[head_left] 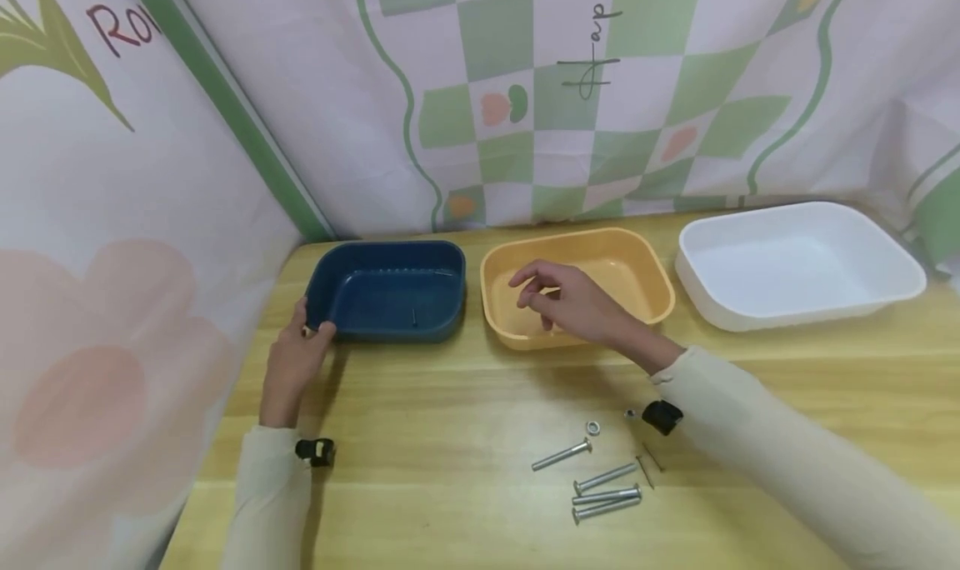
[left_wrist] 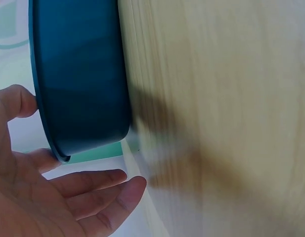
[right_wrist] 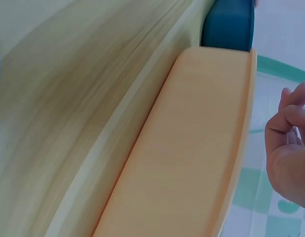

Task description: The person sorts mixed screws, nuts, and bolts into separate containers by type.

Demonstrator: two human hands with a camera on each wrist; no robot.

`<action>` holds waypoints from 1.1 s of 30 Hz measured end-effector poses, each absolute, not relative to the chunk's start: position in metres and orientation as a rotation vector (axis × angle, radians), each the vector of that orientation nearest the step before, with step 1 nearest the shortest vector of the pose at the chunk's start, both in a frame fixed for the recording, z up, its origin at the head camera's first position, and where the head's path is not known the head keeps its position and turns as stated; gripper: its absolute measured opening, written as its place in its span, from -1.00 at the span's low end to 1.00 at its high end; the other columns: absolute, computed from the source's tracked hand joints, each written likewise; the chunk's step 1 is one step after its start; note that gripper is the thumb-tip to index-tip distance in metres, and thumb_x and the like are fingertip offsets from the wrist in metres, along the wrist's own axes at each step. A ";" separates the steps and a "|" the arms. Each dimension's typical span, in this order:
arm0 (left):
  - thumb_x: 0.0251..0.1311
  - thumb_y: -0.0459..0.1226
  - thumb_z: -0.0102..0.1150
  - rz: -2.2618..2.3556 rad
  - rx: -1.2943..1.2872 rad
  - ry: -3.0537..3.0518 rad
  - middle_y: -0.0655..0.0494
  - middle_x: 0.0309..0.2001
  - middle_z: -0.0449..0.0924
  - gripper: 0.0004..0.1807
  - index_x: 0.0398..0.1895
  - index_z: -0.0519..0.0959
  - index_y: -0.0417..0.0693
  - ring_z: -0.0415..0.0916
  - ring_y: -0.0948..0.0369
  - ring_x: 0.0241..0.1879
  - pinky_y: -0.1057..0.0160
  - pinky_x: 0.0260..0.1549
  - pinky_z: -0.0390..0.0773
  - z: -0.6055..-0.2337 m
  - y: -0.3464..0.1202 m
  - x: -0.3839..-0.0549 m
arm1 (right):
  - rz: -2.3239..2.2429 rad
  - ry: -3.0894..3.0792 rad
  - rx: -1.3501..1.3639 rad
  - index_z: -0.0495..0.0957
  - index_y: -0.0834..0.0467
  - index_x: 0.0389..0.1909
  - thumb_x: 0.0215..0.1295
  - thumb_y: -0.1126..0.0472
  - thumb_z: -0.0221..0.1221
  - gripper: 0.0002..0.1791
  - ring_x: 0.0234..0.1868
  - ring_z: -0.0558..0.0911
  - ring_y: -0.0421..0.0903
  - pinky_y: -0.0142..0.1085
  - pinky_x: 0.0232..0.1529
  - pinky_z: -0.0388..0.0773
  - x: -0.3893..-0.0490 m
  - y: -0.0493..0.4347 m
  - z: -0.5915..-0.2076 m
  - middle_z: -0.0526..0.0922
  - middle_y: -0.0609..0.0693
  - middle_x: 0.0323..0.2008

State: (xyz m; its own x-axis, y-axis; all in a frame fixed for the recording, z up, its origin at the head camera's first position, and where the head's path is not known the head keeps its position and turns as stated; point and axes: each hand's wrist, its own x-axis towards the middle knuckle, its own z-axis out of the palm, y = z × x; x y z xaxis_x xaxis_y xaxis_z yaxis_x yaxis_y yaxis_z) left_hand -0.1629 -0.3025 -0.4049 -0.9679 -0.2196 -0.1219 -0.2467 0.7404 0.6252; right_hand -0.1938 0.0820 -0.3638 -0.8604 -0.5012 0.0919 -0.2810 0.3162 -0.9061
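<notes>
My left hand (head_left: 294, 360) is at the near left corner of a dark blue tray (head_left: 375, 334). Thumb and index finger hold the tray's rim in the left wrist view, while the other fingers (left_wrist: 105, 205) stretch out below it. Inside the blue tray is one small dark screw or nail (head_left: 414, 317). Over the yellow tray (head_left: 637, 262) hovers my right hand (head_left: 576, 303), its fingers loosely bent and nothing visible between them. In the right wrist view the hand (right_wrist: 288, 160) is apart from the yellow tray's rim and partly cut off.
On the wooden table (head_left: 420, 453) in front lie several metal bolts (head_left: 607, 497), a larger nut (head_left: 593, 428), a smaller nut (head_left: 629, 414) and two thin nails (head_left: 645, 472). A white tray (head_left: 802, 262) stands at the right. Patterned cloth (head_left: 562, 137) hangs behind and at the left.
</notes>
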 end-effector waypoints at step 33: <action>0.19 0.11 -0.29 1.019 -0.443 2.909 -0.26 0.08 0.31 -0.26 0.39 -0.28 0.23 0.31 -0.04 -0.37 0.09 -0.50 0.28 -0.402 -0.294 -0.161 | -1.374 2.619 -0.385 0.44 0.05 -0.07 0.26 0.01 0.02 -0.71 -0.44 0.52 0.07 -0.23 -0.58 0.44 -0.128 0.206 -0.381 0.48 0.06 -0.16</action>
